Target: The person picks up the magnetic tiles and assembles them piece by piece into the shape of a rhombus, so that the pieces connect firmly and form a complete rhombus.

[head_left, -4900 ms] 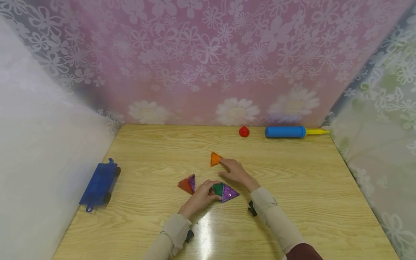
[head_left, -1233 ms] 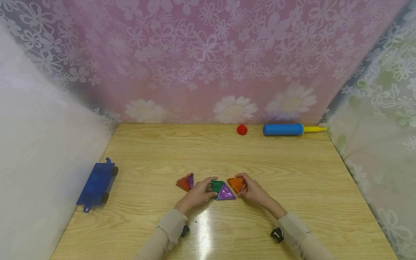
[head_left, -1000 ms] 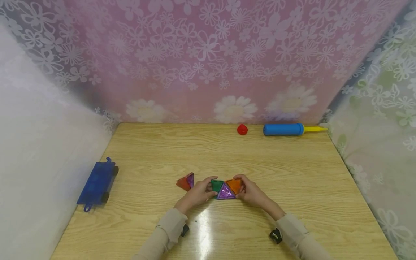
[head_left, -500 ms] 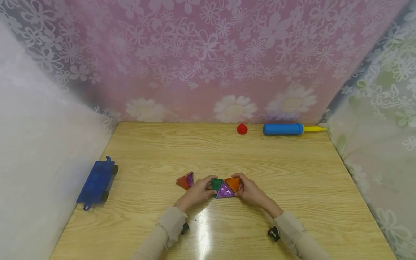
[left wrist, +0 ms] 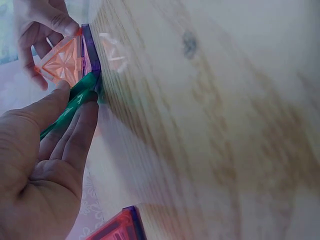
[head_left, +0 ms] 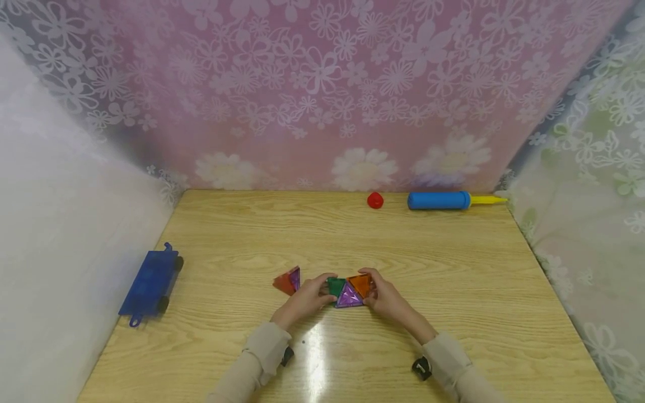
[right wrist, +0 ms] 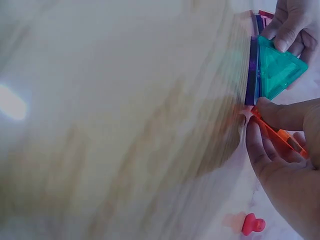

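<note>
In the head view my left hand [head_left: 306, 296] pinches a green triangular magnetic tile [head_left: 335, 286] between thumb and fingers. My right hand [head_left: 388, 296] grips an orange triangular magnetic tile [head_left: 360, 284] by its outer side. Between them a purple triangular magnetic tile [head_left: 349, 295] lies flat on the table, its two upper edges against the green and orange ones. Both wrist views show the green tile [right wrist: 280, 65] and the orange tile [left wrist: 62, 60] tilted up from the purple one. Left of my left hand sits a red and purple tile piece [head_left: 288, 281], partly hidden by that hand.
A blue wheeled toy car base [head_left: 152, 282] stands by the table's left edge. At the back lie a small red knob-like piece [head_left: 375, 200] and a blue hand pump [head_left: 439, 200] with a yellow nozzle. Flowered cloth surrounds the wooden table [head_left: 242, 224] on the back and sides.
My right hand has brought the orange tile from farther back to the purple tile, closing the gap between them. The purple tile has turned slightly. My left hand has kept hold of the green tile.
</note>
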The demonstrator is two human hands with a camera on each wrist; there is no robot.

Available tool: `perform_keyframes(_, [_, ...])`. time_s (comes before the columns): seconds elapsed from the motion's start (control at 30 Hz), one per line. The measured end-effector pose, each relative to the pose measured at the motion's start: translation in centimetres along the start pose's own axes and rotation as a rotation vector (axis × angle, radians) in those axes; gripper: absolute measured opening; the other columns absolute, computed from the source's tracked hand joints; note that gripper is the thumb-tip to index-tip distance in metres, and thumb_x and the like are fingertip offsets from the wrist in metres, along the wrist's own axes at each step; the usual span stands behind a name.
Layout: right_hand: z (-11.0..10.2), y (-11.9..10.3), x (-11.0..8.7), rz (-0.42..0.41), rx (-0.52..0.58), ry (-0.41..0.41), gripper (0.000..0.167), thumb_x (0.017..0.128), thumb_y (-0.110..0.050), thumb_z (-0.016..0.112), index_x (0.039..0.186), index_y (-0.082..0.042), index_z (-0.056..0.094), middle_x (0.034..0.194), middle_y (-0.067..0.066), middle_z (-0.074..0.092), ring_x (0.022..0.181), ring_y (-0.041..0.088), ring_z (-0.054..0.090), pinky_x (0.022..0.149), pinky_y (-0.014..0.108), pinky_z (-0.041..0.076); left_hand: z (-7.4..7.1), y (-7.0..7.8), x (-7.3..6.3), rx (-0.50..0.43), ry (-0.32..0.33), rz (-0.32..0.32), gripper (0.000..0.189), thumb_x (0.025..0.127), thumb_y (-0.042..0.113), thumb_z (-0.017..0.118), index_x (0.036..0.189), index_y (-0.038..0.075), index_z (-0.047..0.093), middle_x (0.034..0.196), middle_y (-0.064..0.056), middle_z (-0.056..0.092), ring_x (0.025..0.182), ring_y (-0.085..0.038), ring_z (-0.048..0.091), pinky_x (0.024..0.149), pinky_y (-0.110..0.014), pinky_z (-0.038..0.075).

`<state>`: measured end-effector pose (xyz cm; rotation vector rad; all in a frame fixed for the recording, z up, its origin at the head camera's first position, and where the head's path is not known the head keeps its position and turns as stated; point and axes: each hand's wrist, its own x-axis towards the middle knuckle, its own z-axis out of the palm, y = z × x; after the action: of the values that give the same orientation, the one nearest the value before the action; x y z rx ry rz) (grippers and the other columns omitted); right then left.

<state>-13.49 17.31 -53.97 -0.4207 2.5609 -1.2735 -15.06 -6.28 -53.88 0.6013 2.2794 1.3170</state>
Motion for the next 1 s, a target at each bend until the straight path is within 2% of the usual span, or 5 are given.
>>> perform_keyframes(0.27, [1.2,-0.2,-0.2,-0.042,0.105,0.076,0.056,0.087,0.009,0.060,0.137,-0.002,0.038,0.114,0.023,0.059,0.095,0.028,0.063,0.076,0.031,0.055,0.1,-0.1,-0.2,0.057,0.027,0.031,0.051,0.092,0.012,0.061,0.139,0.002,0.043,0.114,-0.017,0.066,0.101,-0.025,0.066,0.085,-0.030,0.054])
perform_keyframes(0.47, [2.1,-0.5,-0.4,-0.059,0.076,0.169,0.048,0.096,-0.003,0.053,0.141,-0.004,0.037,0.115,0.020,0.062,0.102,0.031,0.061,0.086,0.047,0.052,0.3,0.0,-0.3,0.109,0.038,0.041,0.054,0.092,0.014,0.062,0.141,0.005,0.041,0.115,-0.014,0.066,0.104,-0.023,0.065,0.089,-0.030,0.052])
perform_keyframes(0.73, [2.3,-0.4,-0.7,-0.082,0.013,0.198,0.044,0.103,-0.014,0.041,0.146,-0.009,0.035,0.123,0.024,0.059,0.111,0.039,0.057,0.096,0.056,0.043,0.9,0.1,-0.3,0.103,0.043,0.060,0.051,0.095,0.015,0.058,0.143,0.011,0.041,0.122,-0.011,0.063,0.107,-0.021,0.062,0.090,-0.033,0.051])
perform_keyframes(0.83, [2.2,-0.4,-0.8,-0.092,0.008,0.200,0.043,0.104,-0.015,0.039,0.147,-0.010,0.036,0.128,0.025,0.056,0.117,0.042,0.053,0.098,0.057,0.041,1.2,0.1,-0.2,0.086,0.042,0.071,0.051,0.096,0.016,0.058,0.144,0.012,0.041,0.126,-0.011,0.061,0.113,-0.023,0.059,0.092,-0.035,0.050])
perform_keyframes(1.0, [2.2,-0.4,-0.7,-0.152,0.005,0.214,0.041,0.102,-0.008,0.039,0.144,-0.008,0.042,0.133,0.020,0.054,0.122,0.038,0.050,0.101,0.052,0.040,1.4,0.2,-0.2,0.082,0.052,0.080,0.050,0.096,0.018,0.057,0.143,0.011,0.041,0.132,-0.011,0.057,0.120,-0.024,0.055,0.098,-0.038,0.047])
